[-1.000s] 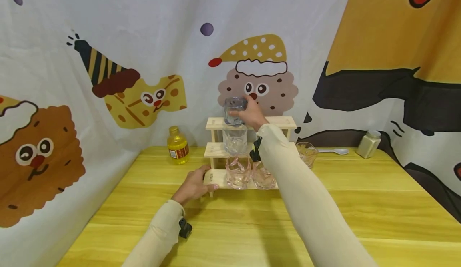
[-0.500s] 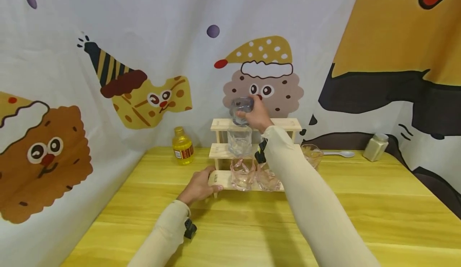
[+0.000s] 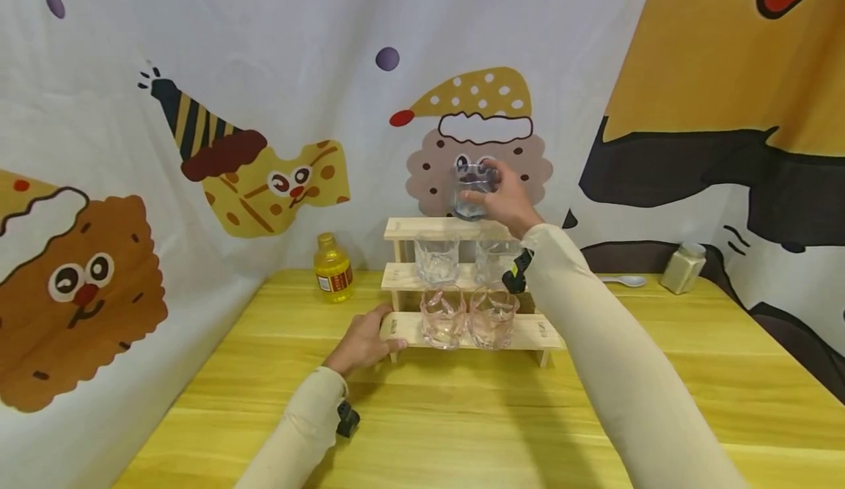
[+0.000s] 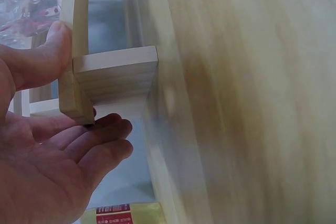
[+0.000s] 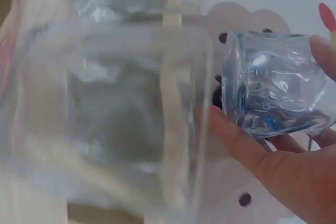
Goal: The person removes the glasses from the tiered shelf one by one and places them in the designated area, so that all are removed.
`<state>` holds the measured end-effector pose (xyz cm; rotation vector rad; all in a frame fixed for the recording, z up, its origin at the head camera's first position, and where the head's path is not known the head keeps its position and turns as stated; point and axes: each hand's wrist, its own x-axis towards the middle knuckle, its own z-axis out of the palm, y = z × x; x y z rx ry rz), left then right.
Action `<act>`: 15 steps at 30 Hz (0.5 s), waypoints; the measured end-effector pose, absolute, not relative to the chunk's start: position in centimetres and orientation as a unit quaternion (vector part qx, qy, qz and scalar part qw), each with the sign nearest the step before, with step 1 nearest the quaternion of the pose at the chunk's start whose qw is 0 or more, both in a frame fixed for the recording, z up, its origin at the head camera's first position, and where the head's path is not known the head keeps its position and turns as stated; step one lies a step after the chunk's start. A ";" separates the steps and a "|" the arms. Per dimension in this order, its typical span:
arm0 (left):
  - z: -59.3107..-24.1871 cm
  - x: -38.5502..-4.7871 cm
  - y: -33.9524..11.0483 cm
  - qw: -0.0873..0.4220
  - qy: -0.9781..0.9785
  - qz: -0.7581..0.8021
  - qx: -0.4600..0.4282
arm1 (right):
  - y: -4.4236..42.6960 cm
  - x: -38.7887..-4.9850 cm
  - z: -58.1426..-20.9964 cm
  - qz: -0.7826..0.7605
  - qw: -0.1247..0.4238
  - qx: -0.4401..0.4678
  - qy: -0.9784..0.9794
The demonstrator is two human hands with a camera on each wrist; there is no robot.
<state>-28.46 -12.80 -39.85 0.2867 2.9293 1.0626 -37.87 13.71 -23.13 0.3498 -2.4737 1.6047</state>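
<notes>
A bluish clear glass tumbler (image 3: 463,190) (image 5: 273,85) is gripped in my right hand (image 3: 508,199) (image 5: 299,177) above the top board of a three-tier wooden rack (image 3: 416,229). I cannot tell whether its base touches the board. My left hand (image 3: 361,339) (image 4: 58,166) holds the left end of the lowest board, thumb on one side and fingers on the other. Two clear tumblers stand on the middle tier, the left one (image 3: 437,258) and the right one (image 3: 494,258), partly hidden by my right wrist. Below are two pink tumblers, left (image 3: 444,320) and right (image 3: 494,320).
Left of the rack stands a small yellow oil bottle (image 3: 333,269). To the right lie a white spoon (image 3: 627,281) and a lidded jar (image 3: 683,269). A printed cloth (image 3: 264,49) hangs behind the wooden table (image 3: 449,416).
My right hand has carried the bluish tumbler to the right along the top tier, tilting it midway; it is upright now. The left hand keeps its hold on the rack.
</notes>
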 end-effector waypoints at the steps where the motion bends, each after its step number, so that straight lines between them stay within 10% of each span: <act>1: -39.9 -28.4 -12.7 0.008 0.935 0.342 0.091 | 14.2 -37.6 -23.1 0.540 0.084 0.118 -0.829; 15: -40.1 -28.5 -13.0 0.014 0.930 0.356 0.090 | 19.1 -32.6 -22.6 0.487 0.085 0.129 -0.860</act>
